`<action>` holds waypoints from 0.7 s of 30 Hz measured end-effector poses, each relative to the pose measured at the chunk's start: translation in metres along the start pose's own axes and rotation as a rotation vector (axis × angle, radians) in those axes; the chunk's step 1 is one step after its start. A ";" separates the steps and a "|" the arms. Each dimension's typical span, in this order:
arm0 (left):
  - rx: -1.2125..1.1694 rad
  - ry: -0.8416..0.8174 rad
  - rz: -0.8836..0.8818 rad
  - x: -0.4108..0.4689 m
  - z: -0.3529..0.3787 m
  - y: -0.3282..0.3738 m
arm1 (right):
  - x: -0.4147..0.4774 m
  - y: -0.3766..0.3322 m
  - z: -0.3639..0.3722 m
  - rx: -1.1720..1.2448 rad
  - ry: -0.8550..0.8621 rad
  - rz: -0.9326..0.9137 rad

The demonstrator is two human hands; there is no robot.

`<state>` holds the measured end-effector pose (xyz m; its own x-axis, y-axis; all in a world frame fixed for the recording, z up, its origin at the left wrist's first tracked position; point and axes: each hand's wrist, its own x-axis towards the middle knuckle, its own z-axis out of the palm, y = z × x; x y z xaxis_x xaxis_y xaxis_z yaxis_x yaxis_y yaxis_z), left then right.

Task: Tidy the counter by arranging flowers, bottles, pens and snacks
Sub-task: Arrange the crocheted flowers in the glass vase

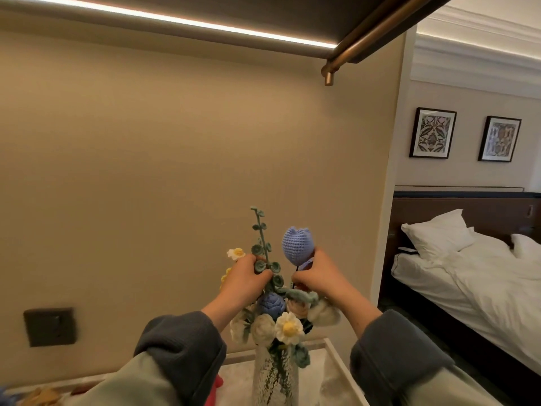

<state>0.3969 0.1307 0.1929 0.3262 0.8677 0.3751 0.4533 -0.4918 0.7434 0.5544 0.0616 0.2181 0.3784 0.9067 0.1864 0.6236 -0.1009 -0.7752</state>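
Sleeves: the grey cuffs of the left sleeve (181, 341) and right sleeve (392, 347) hung on either side of the vase, close to it. A dropped forearm could likely have knocked the vase.
Vase (275, 376): tall, narrow and clear, it stood upright on the pale surface (330, 373) with stems showing inside. It looked top-heavy, so a sideways tug on any stem could have tipped it.
Red thing (215, 388): it lay just left of the vase's base, too hidden to name. It might have been struck if the vase went over.
Bouquet (281, 320): crocheted blooms crowded the vase's mouth. Pushing one stem down could probably have snagged a neighbour and lifted it out.
Left grip (246, 279): above the vase and left of its centre, the fingers were curled round the green sprig (262, 230) low on its stalk. Bending that stalk too far might have kinked it.
Right grip (319, 276): above the vase and to its right, it was pinched on the dark stem of the blue tulip (297, 244) just under the head. The tulip stood upright above the bouquet, and I could not tell whether its stem reached the vase.
Bed (468, 273): it lay well beyond the vase, to the right.
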 end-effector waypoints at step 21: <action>-0.249 0.110 -0.119 -0.057 -0.029 0.001 | -0.037 -0.011 -0.006 0.008 0.181 -0.193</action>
<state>0.3547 0.0826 0.1877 0.1853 0.9274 0.3249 0.2612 -0.3652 0.8935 0.5381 0.0267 0.2234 0.3700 0.8204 0.4359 0.6910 0.0706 -0.7194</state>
